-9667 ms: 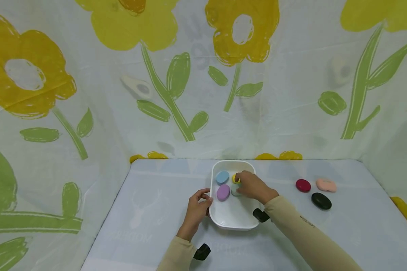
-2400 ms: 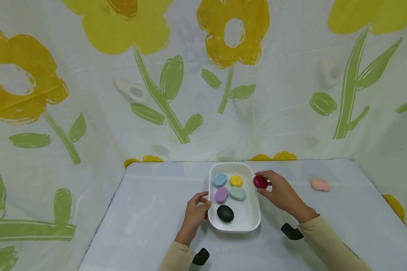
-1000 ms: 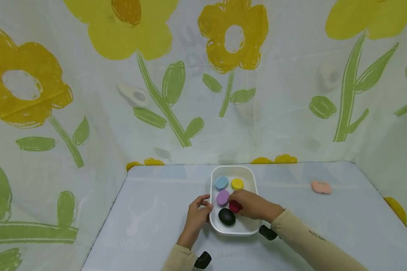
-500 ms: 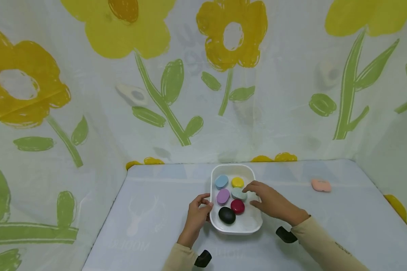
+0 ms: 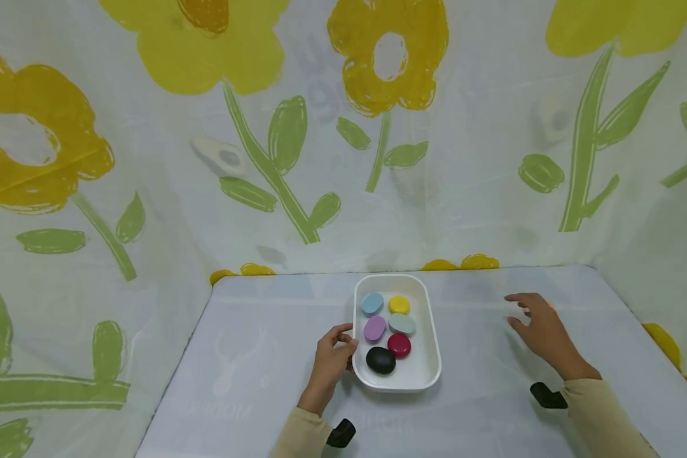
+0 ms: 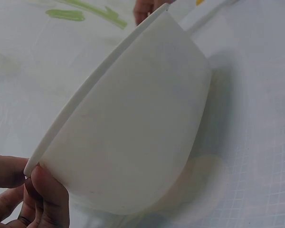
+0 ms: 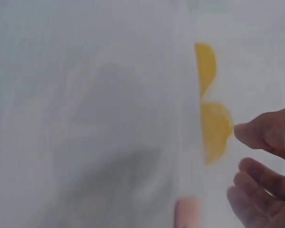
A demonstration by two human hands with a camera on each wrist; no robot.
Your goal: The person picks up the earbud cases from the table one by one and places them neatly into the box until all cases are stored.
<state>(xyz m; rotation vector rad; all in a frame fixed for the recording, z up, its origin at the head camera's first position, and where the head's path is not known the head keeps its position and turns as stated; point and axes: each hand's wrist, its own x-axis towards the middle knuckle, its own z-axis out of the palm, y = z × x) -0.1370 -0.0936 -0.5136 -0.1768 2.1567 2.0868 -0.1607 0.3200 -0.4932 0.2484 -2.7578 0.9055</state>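
Observation:
My left hand (image 5: pixel 331 359) pinches the left rim of a white rectangular tub (image 5: pixel 423 375); in the left wrist view, thumb and fingers (image 6: pixel 50 194) meet at its lip. Inside lie smooth, soap-like pieces: a blue oval (image 5: pixel 372 304), a yellow round one (image 5: pixel 399 305), a purple oval (image 5: pixel 374 329), a pale green oval (image 5: pixel 402 324), a red round one (image 5: pixel 399 345) and a black oval (image 5: pixel 380 360). Away to the right, my right hand (image 5: pixel 544 331) is held with fingers apart and nothing in them. Beyond it is a pink soap-like bar (image 7: pixel 187 213), mostly hidden by the hand in the head view.
The tub stands on a pale table (image 5: pixel 252 394) with faint printing. Behind the table and along its sides hangs a white cloth (image 5: pixel 469 210) printed with yellow flowers and green leaves. Dark camera mounts (image 5: pixel 548 395) sit at both wrists.
My right hand has set the red piece in the tub beside the black one, released it and moved right towards the pink bar. The black piece went in earlier. The left hand has stayed at the rim.

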